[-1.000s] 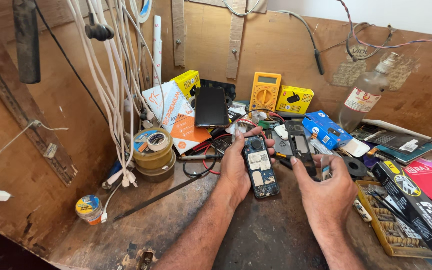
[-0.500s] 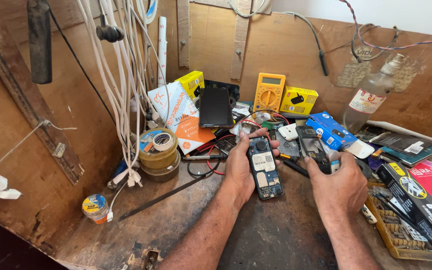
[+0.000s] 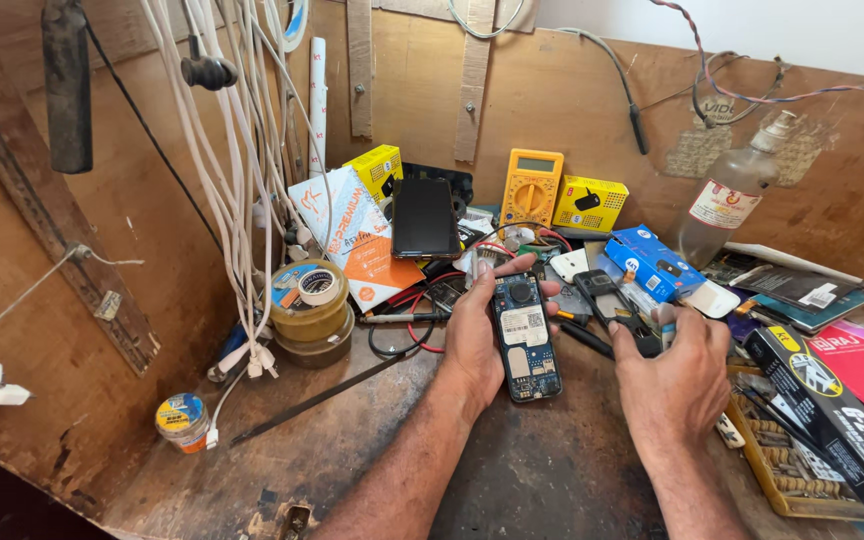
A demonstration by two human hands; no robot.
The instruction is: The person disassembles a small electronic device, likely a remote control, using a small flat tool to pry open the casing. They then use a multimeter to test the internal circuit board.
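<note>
Opened phone (image 3: 526, 338), back cover off, board and sticker exposed, held just above the tabletop (image 3: 512, 470). Left hand (image 3: 477, 335): fingers curled shut around its sides. Right hand (image 3: 674, 375): fingers closed on a dark part (image 3: 620, 312), maybe the cover, hard to tell. Reassembly looks undone. Yellow multimeter (image 3: 530, 187) behind.

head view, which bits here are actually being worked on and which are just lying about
In hand:
opened phone, held by left hand
small black part, held by right hand

Lying about:
yellow multimeter
tape rolls
black phone
blue box
glass bottle
</note>
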